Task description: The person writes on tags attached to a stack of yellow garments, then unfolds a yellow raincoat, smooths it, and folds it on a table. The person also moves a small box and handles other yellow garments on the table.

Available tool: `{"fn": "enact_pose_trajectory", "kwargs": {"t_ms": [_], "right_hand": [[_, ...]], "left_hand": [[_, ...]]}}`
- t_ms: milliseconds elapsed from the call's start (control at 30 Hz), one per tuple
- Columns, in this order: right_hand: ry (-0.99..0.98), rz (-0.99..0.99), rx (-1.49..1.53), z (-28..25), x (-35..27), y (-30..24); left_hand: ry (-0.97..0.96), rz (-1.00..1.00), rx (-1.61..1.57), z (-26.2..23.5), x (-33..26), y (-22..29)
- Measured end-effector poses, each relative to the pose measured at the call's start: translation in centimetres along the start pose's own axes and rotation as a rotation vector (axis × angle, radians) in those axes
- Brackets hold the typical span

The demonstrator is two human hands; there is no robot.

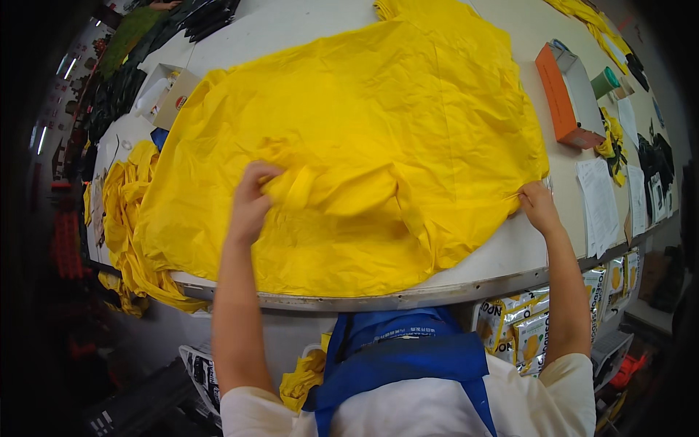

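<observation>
A large yellow raincoat of thin, creased sheet material lies spread over the white table. My left hand is closed at a raised fold of it, left of the middle; the fingers are slightly blurred by motion. From there the lifted fold runs rightward, bunched above the rest of the cloth. At the garment's right edge, my right hand pinches a corner between thumb and fingers. The near hem lies along the table's front edge.
More yellow garments are heaped at the left, partly over the edge. A white box stands behind them. To the right are an orange box, a green roll and paper sheets. Packaged goods sit below the table.
</observation>
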State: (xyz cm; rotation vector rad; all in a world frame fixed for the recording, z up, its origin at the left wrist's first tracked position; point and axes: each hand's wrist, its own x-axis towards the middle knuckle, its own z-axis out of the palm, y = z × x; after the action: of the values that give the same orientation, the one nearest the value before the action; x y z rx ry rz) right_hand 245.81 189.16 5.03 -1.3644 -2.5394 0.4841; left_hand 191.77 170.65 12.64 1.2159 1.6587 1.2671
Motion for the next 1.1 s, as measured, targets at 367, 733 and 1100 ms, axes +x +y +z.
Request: {"fn": "enact_pose_trajectory", "kwargs": {"t_ms": [367, 733, 1100], "right_hand": [[0.097, 0.009, 0.006, 1.1, 0.1, -1.3], [0.081, 0.119, -0.041, 1.5, 0.2, 0.4], [0.361, -0.184, -0.056, 7.3, -2.1, -11.2]], "left_hand": [[-0.072, -0.741, -0.201, -5.6, -11.3, -5.2], [-0.117, -0.027, 0.111, -3.3, -3.3, -1.5], [-0.021, -0.592, 0.267, -14.7, -16.6, -9.7]]}}
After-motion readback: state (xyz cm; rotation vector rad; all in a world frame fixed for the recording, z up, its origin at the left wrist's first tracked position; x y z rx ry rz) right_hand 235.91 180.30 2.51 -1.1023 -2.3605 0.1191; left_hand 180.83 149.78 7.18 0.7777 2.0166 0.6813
